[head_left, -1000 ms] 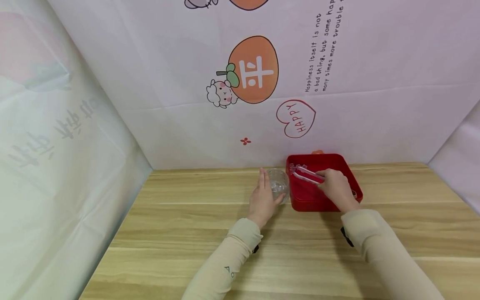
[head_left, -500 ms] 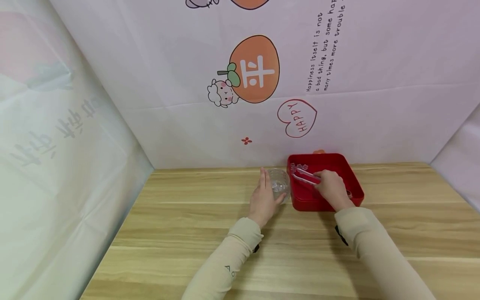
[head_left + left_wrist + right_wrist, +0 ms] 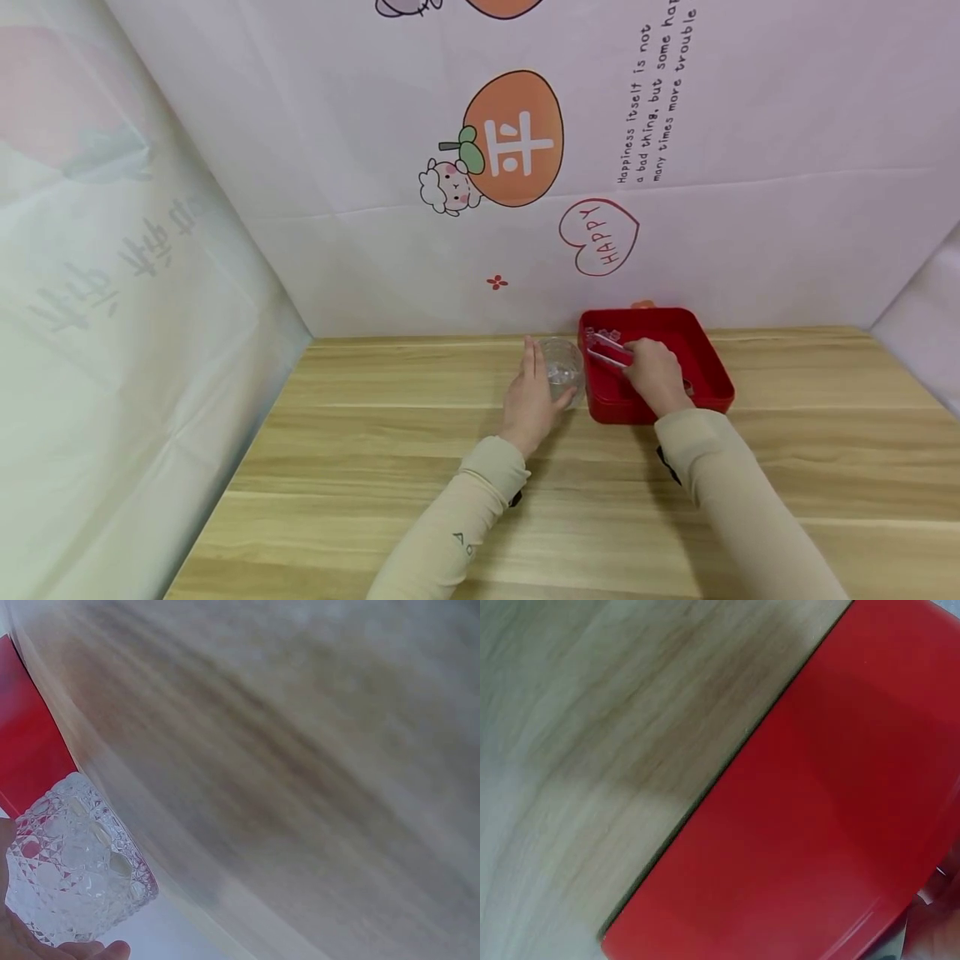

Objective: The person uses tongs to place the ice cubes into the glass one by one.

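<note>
My left hand (image 3: 528, 408) holds a clear glass cup (image 3: 564, 362) from its left side, thumb at the front and fingers toward the back. In the left wrist view the cup (image 3: 82, 862) has a cut diamond pattern, and clear lumps show through its wall. A red square tray (image 3: 701, 358) stands just right of the cup. Inside its back left corner lie several small clear pieces (image 3: 609, 335). Gripping a pair of light-coloured tongs (image 3: 606, 353), my right hand (image 3: 652, 375) is over the tray. The tong tips are at those pieces; whether one is pinched cannot be told.
A wooden table (image 3: 360, 450) lies under everything. Behind the tray rises a white printed sheet (image 3: 360, 275), with another sheet (image 3: 180, 400) along the left. A small object (image 3: 688, 387) sits inside the tray near my right wrist. The right wrist view shows mostly the tray's outer wall (image 3: 802, 810).
My right hand and forearm have shifted left with the tongs, whose tips stay in the tray's back left corner. My left hand stays on the glass cup. The whole view drifts slightly.
</note>
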Available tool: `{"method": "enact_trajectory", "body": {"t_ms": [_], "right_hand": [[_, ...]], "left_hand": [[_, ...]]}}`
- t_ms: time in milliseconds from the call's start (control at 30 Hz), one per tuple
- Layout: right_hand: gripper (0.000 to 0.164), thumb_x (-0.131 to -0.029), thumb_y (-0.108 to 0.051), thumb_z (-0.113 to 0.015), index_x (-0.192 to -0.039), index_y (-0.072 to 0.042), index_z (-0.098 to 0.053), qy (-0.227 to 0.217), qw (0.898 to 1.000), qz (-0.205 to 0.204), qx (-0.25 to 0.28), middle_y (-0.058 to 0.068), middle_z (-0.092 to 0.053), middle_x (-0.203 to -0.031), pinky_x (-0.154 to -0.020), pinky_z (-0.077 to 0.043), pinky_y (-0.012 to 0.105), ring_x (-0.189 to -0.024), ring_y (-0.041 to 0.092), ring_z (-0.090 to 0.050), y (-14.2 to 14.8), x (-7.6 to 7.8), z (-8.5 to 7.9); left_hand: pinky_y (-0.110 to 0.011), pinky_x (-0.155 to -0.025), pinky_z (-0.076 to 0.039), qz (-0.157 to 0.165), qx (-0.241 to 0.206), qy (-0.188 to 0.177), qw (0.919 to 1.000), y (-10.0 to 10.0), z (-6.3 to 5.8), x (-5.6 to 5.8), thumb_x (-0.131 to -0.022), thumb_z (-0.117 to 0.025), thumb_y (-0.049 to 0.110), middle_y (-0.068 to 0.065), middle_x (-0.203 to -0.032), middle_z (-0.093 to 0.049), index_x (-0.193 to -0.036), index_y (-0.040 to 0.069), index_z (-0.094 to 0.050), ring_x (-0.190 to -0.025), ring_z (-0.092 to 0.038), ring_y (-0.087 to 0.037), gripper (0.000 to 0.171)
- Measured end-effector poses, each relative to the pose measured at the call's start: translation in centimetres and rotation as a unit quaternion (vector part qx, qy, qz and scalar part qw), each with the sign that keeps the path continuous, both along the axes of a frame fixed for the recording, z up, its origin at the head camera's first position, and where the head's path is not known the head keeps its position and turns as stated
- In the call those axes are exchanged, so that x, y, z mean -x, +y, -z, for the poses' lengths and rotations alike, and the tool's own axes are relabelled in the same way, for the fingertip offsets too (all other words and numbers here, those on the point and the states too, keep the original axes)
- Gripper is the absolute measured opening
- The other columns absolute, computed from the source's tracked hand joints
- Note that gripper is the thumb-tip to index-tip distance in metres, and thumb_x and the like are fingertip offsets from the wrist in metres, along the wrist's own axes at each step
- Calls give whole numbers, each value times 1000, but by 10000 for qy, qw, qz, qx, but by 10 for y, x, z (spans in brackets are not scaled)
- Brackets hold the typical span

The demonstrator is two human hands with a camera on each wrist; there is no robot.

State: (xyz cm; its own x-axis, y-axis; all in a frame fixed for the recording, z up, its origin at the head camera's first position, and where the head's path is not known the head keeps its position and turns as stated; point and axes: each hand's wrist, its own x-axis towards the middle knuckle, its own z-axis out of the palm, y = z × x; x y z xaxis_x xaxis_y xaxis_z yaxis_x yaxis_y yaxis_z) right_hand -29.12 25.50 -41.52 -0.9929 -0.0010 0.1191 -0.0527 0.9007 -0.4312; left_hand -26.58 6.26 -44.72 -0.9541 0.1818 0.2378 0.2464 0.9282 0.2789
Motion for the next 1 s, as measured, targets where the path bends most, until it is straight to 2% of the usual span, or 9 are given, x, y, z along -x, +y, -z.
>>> {"method": "enact_trajectory", "body": {"t_ms": [500,767,1000], "right_hand": [[39,-83,-3,-67,-118,11,-61,4,9997,261,16,33,-64,-109,-79,-54,57,-84,41,-63,0,1,1],[35,-81,-2,-67,-114,10,-63,198,9992,344,-46,32,-65,-103,-74,-54,57,-83,43,-62,7,0,3],[36,-82,-2,-67,-116,10,-62,142,9990,424,-9,33,-64,-107,-76,-53,58,-86,45,-63,8,0,6]], "left_hand": [[-27,-96,-51,-30,-10,-115,9999,-1,0,0,-89,-57,54,-11,-162,-14,-152,0,-16,-125,-55,-21,93],[-28,-93,-53,-34,-103,0,9999,0,1,0,-89,-59,52,-13,-161,-17,-151,-1,-16,-119,-58,-22,93],[-29,-92,-53,-57,-151,-64,9998,1,0,1,-89,-60,51,-12,-161,-17,-152,-1,-16,-118,-59,-22,93]]}}
